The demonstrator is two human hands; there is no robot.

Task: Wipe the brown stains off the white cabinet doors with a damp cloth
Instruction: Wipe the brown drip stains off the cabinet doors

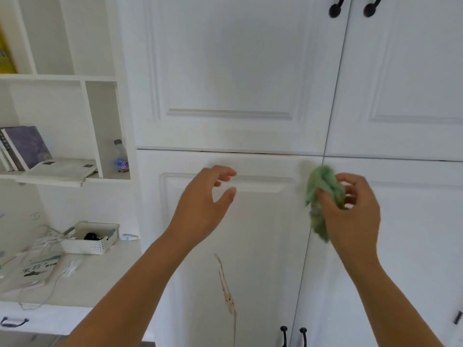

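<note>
The right hand [350, 211] clutches a bunched green cloth [323, 196], thumb and curled fingers pinching it, just in front of the lower cabinet door [263, 246] near its top right corner. The left hand [203, 204] is loosely spread, holding nothing. A brown stain [226, 286] runs down that door below the hands.

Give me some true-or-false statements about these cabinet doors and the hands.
1. The right hand grips a green cloth. True.
2. The left hand holds a sponge. False: it holds nothing.
3. A brown stain runs down the lower left door. True.
4. The cloth is on the stain. False: it is above it, near the door's top.
5. The handles are white. False: they are black.
</note>
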